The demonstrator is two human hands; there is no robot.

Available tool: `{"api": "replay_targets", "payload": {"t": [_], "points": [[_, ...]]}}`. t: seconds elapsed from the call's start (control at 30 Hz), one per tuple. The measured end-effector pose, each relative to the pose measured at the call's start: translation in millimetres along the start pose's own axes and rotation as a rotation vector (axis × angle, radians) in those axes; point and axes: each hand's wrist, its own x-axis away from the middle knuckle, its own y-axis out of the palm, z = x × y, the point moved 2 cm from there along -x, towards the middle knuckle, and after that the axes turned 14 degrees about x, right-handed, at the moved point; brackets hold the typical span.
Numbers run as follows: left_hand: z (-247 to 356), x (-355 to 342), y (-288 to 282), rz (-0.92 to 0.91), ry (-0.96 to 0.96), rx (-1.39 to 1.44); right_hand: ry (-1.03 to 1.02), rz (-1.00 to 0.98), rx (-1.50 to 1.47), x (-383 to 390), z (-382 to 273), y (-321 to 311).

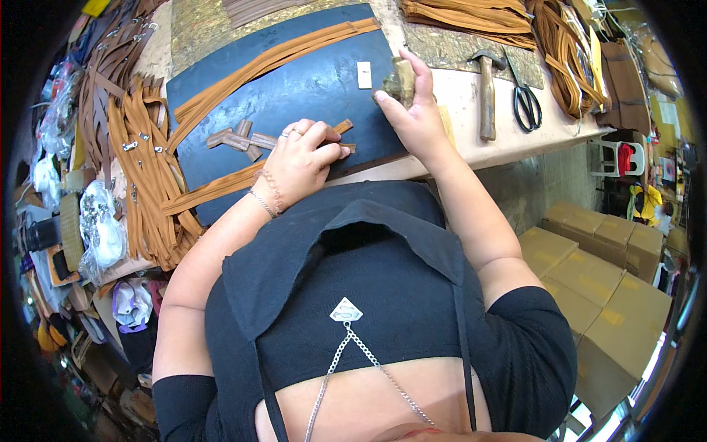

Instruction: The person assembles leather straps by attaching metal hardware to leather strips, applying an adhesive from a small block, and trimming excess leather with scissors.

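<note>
My left hand (305, 155) rests on the black board (309, 81) with its fingers bent and held together over an orange-brown zipper strip (228, 180). Short brown end pieces (344, 127) stick out past those fingers. Left of this hand lies a small pile of brown leather tabs (239, 136). At the board's right edge, my right hand (421, 118) grips a rough yellow-brown lump (402, 82) between thumb and fingers, raised off the surface. A small white rectangular piece (364, 75) lies on the board beside the lump. More long zipper strips (272, 55) run across the board's far side.
A hammer (487, 99) and black-handled scissors (527, 107) lie on the table to the right. Bundles of brown zipper strips (471, 22) lie at the back, and others with metal pulls (143, 169) hang at left. Cardboard boxes (611, 302) stand on the floor at right.
</note>
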Motion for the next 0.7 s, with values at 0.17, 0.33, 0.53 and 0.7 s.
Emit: {"api": "replay_targets", "payload": {"t": [0.17, 0.33, 0.53, 0.7], "points": [[-2, 1, -2, 0.04, -0.066, 0.118, -0.172, -0.037, 0.154, 14, -5, 1], [-7, -6, -2, 0.044, -0.047, 0.119, -0.198, -0.092, 0.197, 12, -16, 6], [-9, -5, 0, 0.048, 0.022, 0.009, -0.204, -0.052, 0.24, 7, -14, 10], [-6, -12, -1, 0.006, 0.035, -0.073, -0.293, -0.221, 0.325, 14, -29, 17]]}}
